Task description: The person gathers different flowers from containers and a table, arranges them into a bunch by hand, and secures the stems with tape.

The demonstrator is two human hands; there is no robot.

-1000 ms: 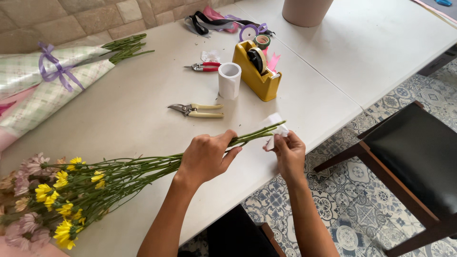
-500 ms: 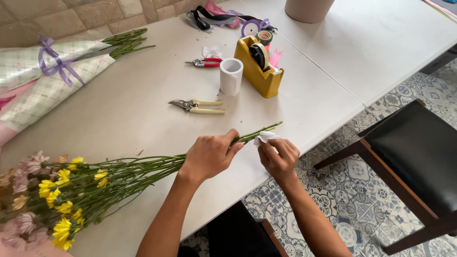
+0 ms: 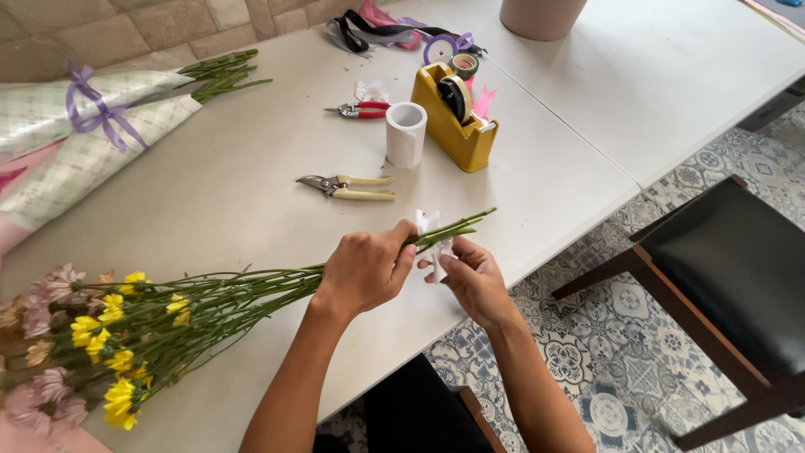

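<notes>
A bunch of yellow and pink flowers [image 3: 92, 335] lies along the near edge of the white table [image 3: 251, 218], its green stems [image 3: 251, 285] pointing right. My left hand [image 3: 365, 268] is closed around the stems close to their cut ends. My right hand [image 3: 470, 277] sits just under the stem ends and pinches a small piece of white paper or tape [image 3: 432, 231] against them. The stem tips stick out past both hands toward the table's corner.
Cream-handled pruning shears [image 3: 348, 186], a white roll [image 3: 406, 134], a yellow tape dispenser [image 3: 457, 117] and red-handled snips [image 3: 360, 110] lie beyond my hands. A wrapped bouquet with purple ribbon [image 3: 92, 117] is at the far left. A dark chair [image 3: 729, 268] stands right.
My right hand has shifted left, under the stem ends, bringing the white piece against them. My left hand keeps its grip on the stems. The view has moved slightly.
</notes>
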